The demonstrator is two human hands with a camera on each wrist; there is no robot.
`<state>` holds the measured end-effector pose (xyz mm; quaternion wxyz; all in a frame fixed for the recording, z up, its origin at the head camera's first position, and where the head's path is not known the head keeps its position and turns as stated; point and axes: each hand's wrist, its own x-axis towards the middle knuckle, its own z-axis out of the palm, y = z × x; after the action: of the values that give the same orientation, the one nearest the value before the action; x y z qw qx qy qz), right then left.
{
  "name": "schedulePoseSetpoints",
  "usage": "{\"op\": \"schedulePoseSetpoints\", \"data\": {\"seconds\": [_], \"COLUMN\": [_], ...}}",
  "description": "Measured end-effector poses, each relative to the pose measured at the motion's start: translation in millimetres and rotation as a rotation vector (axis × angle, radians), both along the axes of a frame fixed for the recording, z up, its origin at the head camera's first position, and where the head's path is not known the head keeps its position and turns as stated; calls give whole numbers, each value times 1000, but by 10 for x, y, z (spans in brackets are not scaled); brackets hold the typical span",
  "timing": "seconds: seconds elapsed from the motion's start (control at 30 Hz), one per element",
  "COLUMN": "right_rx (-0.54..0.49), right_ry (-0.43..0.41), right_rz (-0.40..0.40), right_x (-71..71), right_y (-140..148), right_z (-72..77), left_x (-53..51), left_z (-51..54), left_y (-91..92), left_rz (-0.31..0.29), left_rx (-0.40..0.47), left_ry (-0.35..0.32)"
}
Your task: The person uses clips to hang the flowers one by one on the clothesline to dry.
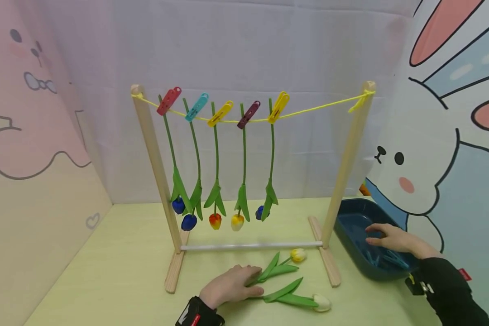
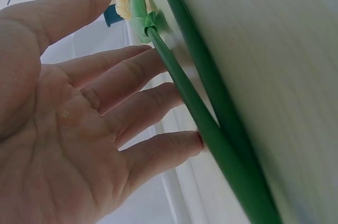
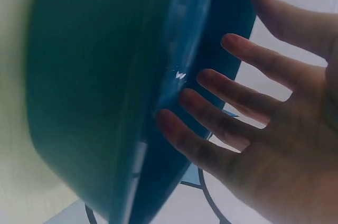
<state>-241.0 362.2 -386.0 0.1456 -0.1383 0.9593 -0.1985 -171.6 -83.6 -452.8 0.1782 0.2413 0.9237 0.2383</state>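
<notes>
My left hand [image 1: 232, 285] is low over the table beside two artificial tulips, its fingers extended. In the left wrist view, its fingertips reach a green stem [image 2: 193, 100], and no finger wraps round it. One lying tulip has a yellow-and-white bloom [image 1: 298, 255]; nearer me, the other has a white bloom [image 1: 322, 302]. Over on the right, my right hand [image 1: 395, 238] is above the dark blue basin [image 1: 352, 222] with fingers spread, holding nothing. Blue pieces, possibly clothespins [image 1: 396, 259], lie in the basin near that hand.
A wooden frame [image 1: 346, 167] carries a yellow string [image 1: 322, 107]. Several tulips hang from it, blooms down, by coloured clothespins such as a purple one [image 1: 249, 114]. A white bar [image 1: 250, 246] joins the posts low down. Cartoon-printed cloth [image 1: 407, 158] stands behind the basin.
</notes>
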Motion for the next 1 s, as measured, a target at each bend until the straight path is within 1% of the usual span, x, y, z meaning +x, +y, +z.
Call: {"op": "schedulePoseSetpoints", "data": {"seconds": [0.1, 0.3, 0.47, 0.63, 0.77, 0.9, 1.0], "right_rx": [16, 29, 66, 88, 108, 128, 126], "right_ry": [-14, -69, -109, -123, -112, -71, -59], "right_rz": [20, 63, 49, 48, 33, 27, 17], "right_x": [-11, -32, -44, -43, -39, -25, -18], "right_y": [18, 62, 69, 65, 61, 65, 77], "right_z": [-36, -147, -209, -246, -265, -282, -290], "left_x": [1, 2, 6, 10, 9, -1, -6], "left_z": [-2, 12, 11, 16, 22, 28, 31], "left_y": [-4, -12, -16, -21, -22, -17, -13], "left_rz": [-1, 9, 18, 32, 40, 44, 42], "left_rx": [-2, -2, -2, 6, 8, 7, 12], "left_ry": [5, -13, -17, -18, -25, -35, -38]}}
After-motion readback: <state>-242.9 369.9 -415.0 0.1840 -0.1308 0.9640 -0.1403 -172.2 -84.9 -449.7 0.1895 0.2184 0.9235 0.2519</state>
